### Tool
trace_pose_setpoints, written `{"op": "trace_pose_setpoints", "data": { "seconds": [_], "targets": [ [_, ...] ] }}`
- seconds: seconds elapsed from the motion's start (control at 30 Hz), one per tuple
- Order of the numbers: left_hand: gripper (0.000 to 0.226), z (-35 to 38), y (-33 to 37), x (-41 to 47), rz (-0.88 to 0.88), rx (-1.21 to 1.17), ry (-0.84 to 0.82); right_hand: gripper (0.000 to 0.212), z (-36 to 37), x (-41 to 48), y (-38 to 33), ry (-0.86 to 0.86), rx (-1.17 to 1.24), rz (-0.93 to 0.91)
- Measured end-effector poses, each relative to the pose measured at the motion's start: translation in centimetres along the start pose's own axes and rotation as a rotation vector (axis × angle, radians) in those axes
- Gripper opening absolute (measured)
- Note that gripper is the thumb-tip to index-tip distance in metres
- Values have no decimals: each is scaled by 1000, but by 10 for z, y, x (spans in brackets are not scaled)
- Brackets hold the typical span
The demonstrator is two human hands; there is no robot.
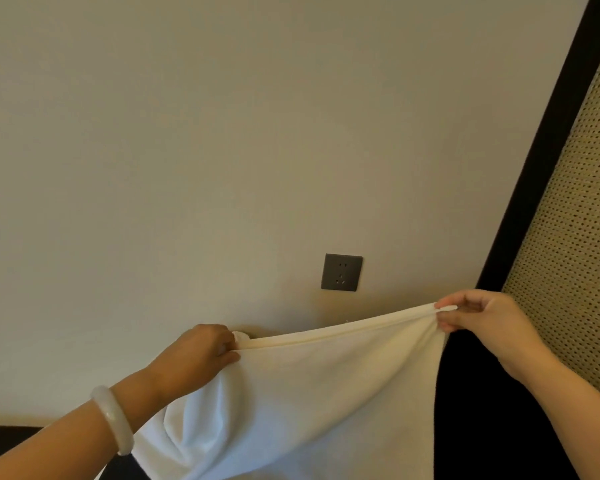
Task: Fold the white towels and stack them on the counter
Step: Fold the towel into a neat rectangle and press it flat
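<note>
On my screen, the left hand point(201, 355) pinches one top corner of the soft white cloth towel point(326, 393), with thumb and fingers curled tight on the hem. The right hand point(482, 323) pinches the other top corner, a bit higher up. The top edge is pulled in a line between the two hands. The rest of the towel hangs down below them, in front of the wall.

A smooth white round bangle point(113, 419) sits on the left wrist. Behind is a plain cream wall point(222, 133). A dark grey square socket point(341, 272) sits just above the towel's edge. On the right, a long black frame point(548, 168) runs beside a tan woven panel full of small holes point(575, 237). A dark surface point(0, 434) shows at the bottom left.
</note>
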State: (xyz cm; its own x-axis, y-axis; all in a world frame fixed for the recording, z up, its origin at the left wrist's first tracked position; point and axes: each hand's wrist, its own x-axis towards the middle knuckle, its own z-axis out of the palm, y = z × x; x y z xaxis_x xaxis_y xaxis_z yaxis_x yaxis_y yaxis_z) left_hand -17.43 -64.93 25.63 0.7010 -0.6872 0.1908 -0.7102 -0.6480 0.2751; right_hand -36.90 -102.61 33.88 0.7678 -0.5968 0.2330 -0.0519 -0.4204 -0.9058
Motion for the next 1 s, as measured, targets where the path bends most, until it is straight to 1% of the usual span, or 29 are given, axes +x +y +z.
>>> {"op": "trace_pose_setpoints", "data": {
  "seconds": [0.17, 0.23, 0.4, 0.47, 0.53, 0.6, 0.7, 0.77, 0.87, 1.0],
  "targets": [
    [38, 17, -2, -12, -51, -40, -15, 14, 0, 4, -13, 55, 80, -6],
    [37, 23, -1, -15, -85, -98, 3, 14, 1, 6, -17, 59, 95, -21],
    [31, 11, -10, -12, -295, -389, 203, 12, -2, 11, -16, 69, 59, 14],
    [24, -4, -12, -10, -296, -423, 219, 10, -3, 11, -16, 103, 70, 27],
    [19, -24, -11, -4, -250, -377, 223, 8, -3, 12, -18, 137, 109, 16],
    [19, -56, -6, 9, -191, -277, 265, 9, -7, 19, -27, 172, 147, -6],
    [23, -126, 10, 42, -119, -167, 414, 18, -21, 41, -59, 220, 230, -69],
    [24, -179, 26, 63, -98, -153, 528, 25, -33, 59, -91, 239, 256, -121],
    [24, -257, 59, 86, -86, -187, 688, 22, -58, 83, -148, 253, 336, -186],
    [21, -352, 99, 93, -46, -178, 823, 22, -90, 84, -232, 275, 362, -316]
  ]
}}
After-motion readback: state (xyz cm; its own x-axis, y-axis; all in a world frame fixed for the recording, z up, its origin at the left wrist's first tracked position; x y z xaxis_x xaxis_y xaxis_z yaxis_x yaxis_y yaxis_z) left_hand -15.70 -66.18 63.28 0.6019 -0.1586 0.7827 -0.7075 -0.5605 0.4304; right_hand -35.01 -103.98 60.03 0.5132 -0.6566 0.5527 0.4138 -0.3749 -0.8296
